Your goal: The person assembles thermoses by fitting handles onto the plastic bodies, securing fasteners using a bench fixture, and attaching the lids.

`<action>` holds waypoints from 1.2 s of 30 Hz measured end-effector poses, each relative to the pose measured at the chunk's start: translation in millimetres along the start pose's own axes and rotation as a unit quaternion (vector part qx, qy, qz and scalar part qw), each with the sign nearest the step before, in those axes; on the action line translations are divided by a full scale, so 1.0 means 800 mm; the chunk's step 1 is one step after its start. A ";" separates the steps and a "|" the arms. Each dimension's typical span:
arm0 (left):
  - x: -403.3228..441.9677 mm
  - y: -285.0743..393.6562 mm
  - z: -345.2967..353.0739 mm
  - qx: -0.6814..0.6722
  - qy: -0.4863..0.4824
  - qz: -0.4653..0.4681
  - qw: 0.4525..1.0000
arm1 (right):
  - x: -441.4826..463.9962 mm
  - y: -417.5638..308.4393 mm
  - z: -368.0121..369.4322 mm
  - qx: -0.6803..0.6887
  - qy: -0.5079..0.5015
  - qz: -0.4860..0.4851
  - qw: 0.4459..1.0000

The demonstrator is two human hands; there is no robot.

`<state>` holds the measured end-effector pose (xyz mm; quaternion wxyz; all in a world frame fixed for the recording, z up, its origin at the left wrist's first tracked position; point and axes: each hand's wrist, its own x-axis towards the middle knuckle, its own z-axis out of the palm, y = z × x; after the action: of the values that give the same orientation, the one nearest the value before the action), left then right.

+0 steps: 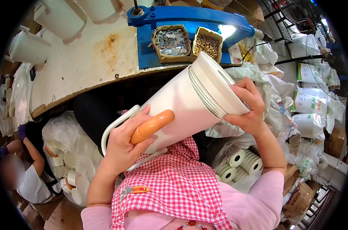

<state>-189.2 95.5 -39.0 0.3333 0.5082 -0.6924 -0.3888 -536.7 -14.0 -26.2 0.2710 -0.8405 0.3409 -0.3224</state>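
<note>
A large white plastic container (pixel 174 103) lies tilted across my lap, its wide end up and to the right. My left hand (pixel 124 140) is closed around an orange handle (pixel 153 126) at its lower part, beside a white curved bar (pixel 114 126). At the wide end, my right hand (pixel 249 105) grips the rim of a white ring-shaped part (pixel 216 84), with fingers on top and thumb below. Several thin rims show stacked between that part and the container body.
A blue machine (pixel 193 15) stands on the worktable (pixel 82 73), with boxes of washers (pixel 172 43) and brass-coloured pieces (pixel 206 44). White buckets (pixel 61 19) stand at upper left. Bags of white parts (pixel 239 165) flank my lap. Another person (pixel 32 180) sits at far left.
</note>
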 end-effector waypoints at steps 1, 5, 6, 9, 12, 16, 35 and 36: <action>-0.001 0.003 0.001 -0.002 0.003 0.001 1.000 | 0.002 -0.001 0.009 0.012 0.009 0.008 1.000; -0.008 0.009 0.009 0.025 0.024 -0.018 0.999 | 0.001 -0.005 0.027 0.015 0.025 0.031 0.999; -0.011 0.009 0.011 0.038 0.025 -0.013 0.999 | 0.001 -0.009 0.029 0.013 0.021 0.030 0.999; -0.018 0.004 0.018 0.061 0.031 -0.006 0.998 | 0.007 -0.021 0.033 0.019 0.027 0.042 0.999; -0.024 0.005 0.019 0.065 0.031 -0.027 0.997 | 0.018 -0.035 0.033 -0.011 0.017 0.061 0.998; -0.028 0.008 0.023 0.063 0.028 -0.060 0.996 | 0.028 -0.043 0.047 -0.011 0.019 0.097 0.995; -0.099 0.039 -0.169 -0.010 0.307 -0.111 0.945 | 0.040 0.132 0.043 0.354 0.238 0.336 0.840; -0.111 0.048 -0.208 0.169 0.341 -0.005 0.925 | 0.028 0.134 0.057 0.381 0.178 0.346 0.839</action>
<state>-40.6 154.5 67.9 0.4559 0.6627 -0.5899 -0.0708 -533.5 -86.8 -119.9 0.5983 -0.4268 0.5018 -0.4562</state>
